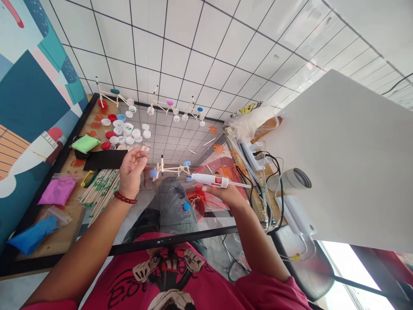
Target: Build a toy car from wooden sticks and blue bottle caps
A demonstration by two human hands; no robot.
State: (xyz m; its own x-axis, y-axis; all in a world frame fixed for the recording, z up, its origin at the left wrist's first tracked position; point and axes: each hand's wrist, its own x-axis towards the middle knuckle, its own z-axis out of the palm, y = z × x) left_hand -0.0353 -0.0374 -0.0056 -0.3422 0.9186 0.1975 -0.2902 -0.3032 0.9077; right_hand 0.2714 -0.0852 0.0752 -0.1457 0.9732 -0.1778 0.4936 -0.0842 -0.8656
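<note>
My right hand grips a white hot glue gun lying sideways. Its blue nozzle points left and a clear glue stick sticks out of its back. Just left of the nozzle, a small bicycle-like model of wooden sticks with blue parts stands on the glass table. My left hand is raised beside the bottle caps, with fingers pinched on small whitish pieces with red marks; their exact kind is too small to tell. Below the model, a blue cap lies near the table's front edge.
Three similar stick models stand along the tiled wall. White and red bottle caps cluster at left, near wrapped chopsticks and bags of pink clay and blue clay. Cables and a power strip lie right.
</note>
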